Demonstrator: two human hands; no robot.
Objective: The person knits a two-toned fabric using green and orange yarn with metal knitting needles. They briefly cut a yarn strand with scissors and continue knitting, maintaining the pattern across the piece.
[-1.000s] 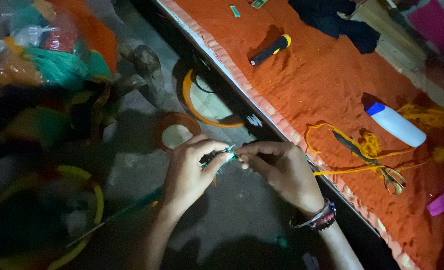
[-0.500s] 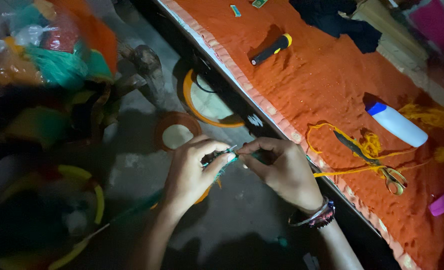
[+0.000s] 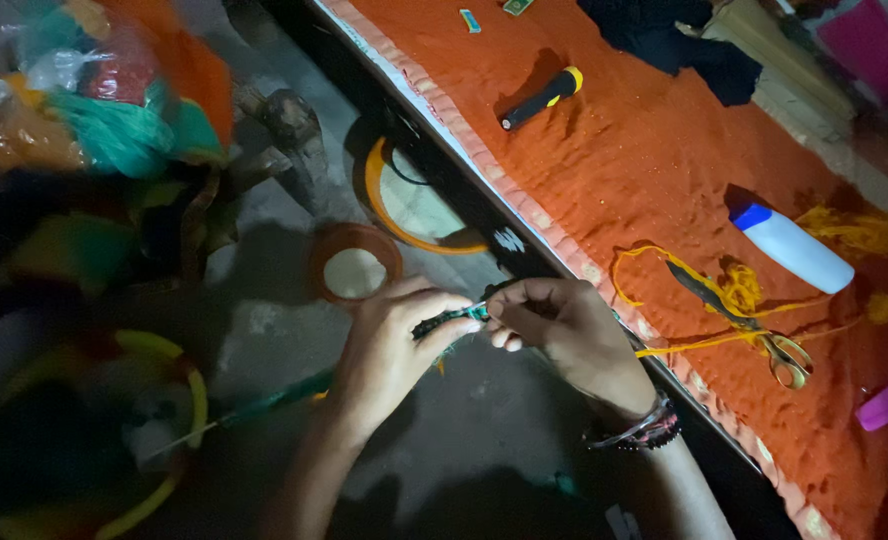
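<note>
Your left hand (image 3: 389, 350) and your right hand (image 3: 562, 330) meet over the grey floor (image 3: 484, 440), just beside the long edge of the bench (image 3: 664, 170). Both hands are closed on a thin dark braided cord (image 3: 449, 318): your left thumb and fingers pinch it on one side, and your right fingertips pinch its greenish end on the other side. The cord is short and lies between the two hands, above the floor, not on the bench. From under your left hand a thin green stick (image 3: 264, 405) goes down toward the yellow hoop (image 3: 189, 400) at the lower left. On your right wrist there is a bracelet (image 3: 636, 432).

On the orange cloth of the bench, near its long edge, lie scissors (image 3: 754, 325) on yellow thread (image 3: 734, 290). A white bottle (image 3: 794, 248) with a blue cap lies farther in. A black and yellow torch (image 3: 541, 97) lies toward the far end. On the floor, a small orange ring (image 3: 356, 268) is just beyond your hands.
</note>
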